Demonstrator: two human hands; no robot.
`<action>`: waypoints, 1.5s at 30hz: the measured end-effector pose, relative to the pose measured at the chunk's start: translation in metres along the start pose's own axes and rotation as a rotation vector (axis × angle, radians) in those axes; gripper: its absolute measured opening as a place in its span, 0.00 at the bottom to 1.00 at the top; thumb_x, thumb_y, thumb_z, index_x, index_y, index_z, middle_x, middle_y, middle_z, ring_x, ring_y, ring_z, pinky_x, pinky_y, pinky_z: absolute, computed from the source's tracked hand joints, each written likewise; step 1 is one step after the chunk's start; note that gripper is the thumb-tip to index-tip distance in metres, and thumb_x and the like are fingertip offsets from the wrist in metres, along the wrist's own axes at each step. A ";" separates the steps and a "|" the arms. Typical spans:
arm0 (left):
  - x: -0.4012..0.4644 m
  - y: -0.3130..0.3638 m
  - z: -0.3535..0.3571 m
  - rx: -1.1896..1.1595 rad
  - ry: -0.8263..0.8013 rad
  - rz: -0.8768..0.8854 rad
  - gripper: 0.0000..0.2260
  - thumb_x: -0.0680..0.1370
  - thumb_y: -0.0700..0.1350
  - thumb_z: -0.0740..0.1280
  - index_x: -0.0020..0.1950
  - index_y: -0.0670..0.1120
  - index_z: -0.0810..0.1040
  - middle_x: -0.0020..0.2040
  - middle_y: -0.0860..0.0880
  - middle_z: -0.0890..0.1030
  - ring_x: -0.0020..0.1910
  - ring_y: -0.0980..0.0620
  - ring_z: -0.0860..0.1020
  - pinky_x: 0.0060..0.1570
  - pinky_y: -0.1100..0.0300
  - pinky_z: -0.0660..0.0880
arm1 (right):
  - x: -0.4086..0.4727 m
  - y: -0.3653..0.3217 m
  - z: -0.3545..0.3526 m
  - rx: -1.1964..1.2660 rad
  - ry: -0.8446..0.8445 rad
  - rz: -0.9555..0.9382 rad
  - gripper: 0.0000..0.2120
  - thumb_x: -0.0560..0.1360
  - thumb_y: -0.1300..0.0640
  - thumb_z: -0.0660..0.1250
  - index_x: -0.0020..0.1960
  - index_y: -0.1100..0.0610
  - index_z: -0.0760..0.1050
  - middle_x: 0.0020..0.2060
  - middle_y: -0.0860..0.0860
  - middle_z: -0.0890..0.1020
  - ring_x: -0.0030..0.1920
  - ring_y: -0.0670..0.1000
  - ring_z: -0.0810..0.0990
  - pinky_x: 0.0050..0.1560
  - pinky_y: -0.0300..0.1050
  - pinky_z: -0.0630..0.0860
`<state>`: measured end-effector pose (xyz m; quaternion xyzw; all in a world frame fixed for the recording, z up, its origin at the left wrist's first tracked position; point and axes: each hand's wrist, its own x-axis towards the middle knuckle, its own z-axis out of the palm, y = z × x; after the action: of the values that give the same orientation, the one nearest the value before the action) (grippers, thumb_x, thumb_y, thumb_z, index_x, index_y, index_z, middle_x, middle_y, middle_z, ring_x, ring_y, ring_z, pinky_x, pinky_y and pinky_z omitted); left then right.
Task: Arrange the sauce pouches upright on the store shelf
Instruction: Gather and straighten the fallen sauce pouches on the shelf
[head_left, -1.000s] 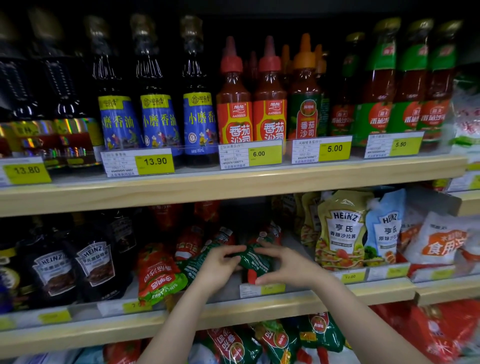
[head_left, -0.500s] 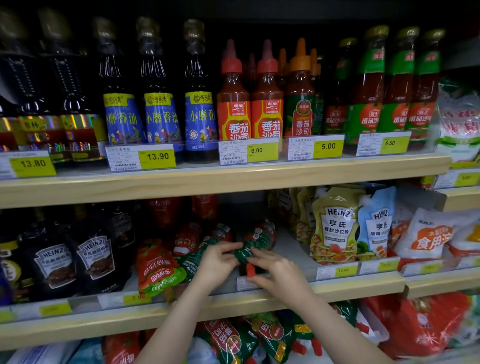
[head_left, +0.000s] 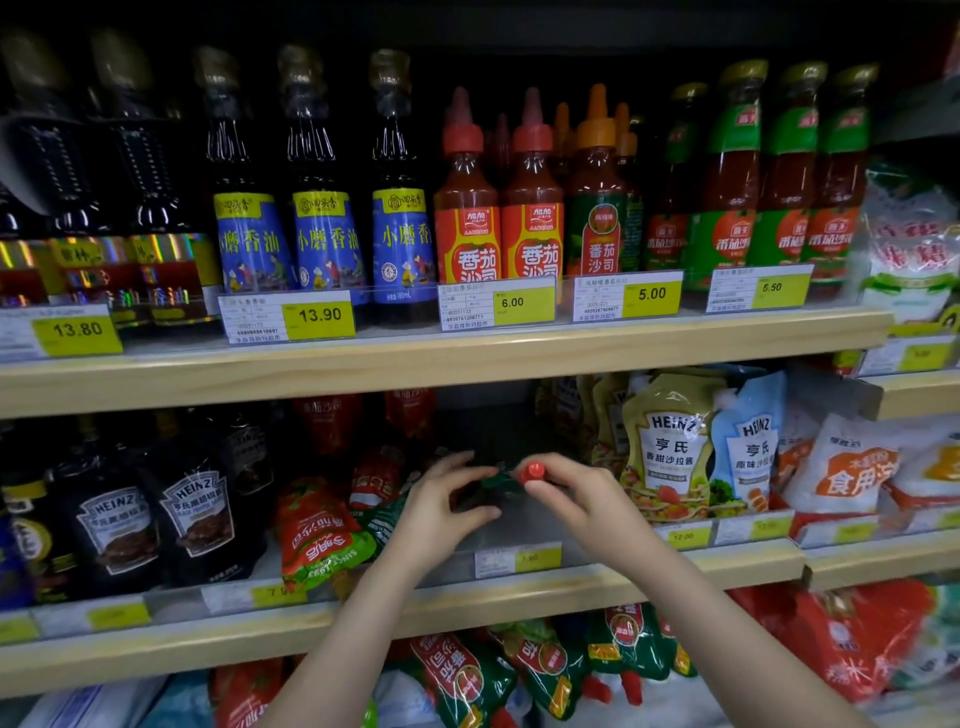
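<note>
Both my hands hold one green sauce pouch (head_left: 496, 480) over the middle shelf (head_left: 467, 608). My right hand (head_left: 576, 493) pinches its red cap (head_left: 533, 472), which points up and to the right. My left hand (head_left: 441, 506) grips the pouch body, most of it hidden behind my fingers. Left of my hands, red and green pouches (head_left: 319, 535) lie tipped over, one upside down, with more red pouches (head_left: 376, 475) behind them.
Upright Heinz salad pouches (head_left: 670, 447) stand right of my hands, dark Heinz pouches (head_left: 197, 514) to the left. Bottles (head_left: 467, 208) fill the shelf above. More green and red pouches (head_left: 524, 665) lie on the shelf below. White bags (head_left: 852, 467) sit far right.
The green pouch has been turned so its red cap, formerly pointing down, now sits at the top between my fingers. My right hand shifted onto the cap.
</note>
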<state>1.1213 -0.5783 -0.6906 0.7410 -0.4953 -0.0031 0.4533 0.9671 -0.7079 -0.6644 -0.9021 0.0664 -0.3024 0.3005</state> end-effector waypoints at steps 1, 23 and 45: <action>0.000 0.001 0.003 -0.020 -0.038 0.005 0.19 0.71 0.46 0.73 0.61 0.54 0.78 0.63 0.58 0.73 0.63 0.63 0.69 0.63 0.68 0.64 | -0.004 -0.001 -0.003 0.059 0.018 0.007 0.08 0.76 0.48 0.61 0.54 0.43 0.75 0.47 0.40 0.82 0.50 0.38 0.79 0.49 0.37 0.76; -0.002 0.050 0.006 -0.551 0.128 0.008 0.12 0.77 0.43 0.65 0.45 0.61 0.83 0.42 0.60 0.84 0.45 0.58 0.82 0.38 0.61 0.80 | -0.013 0.002 -0.026 0.407 0.164 0.177 0.15 0.76 0.53 0.62 0.40 0.63 0.79 0.38 0.64 0.81 0.42 0.60 0.79 0.42 0.54 0.76; 0.019 0.002 0.045 -0.196 -0.081 -0.195 0.25 0.65 0.52 0.77 0.57 0.59 0.69 0.47 0.65 0.76 0.47 0.72 0.73 0.43 0.75 0.69 | 0.030 0.036 0.004 0.610 0.257 0.548 0.11 0.75 0.47 0.63 0.42 0.52 0.80 0.33 0.48 0.84 0.35 0.46 0.82 0.31 0.36 0.76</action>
<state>1.1092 -0.6223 -0.7075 0.7370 -0.4363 -0.1254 0.5007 0.9957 -0.7439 -0.6729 -0.6759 0.2479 -0.3272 0.6120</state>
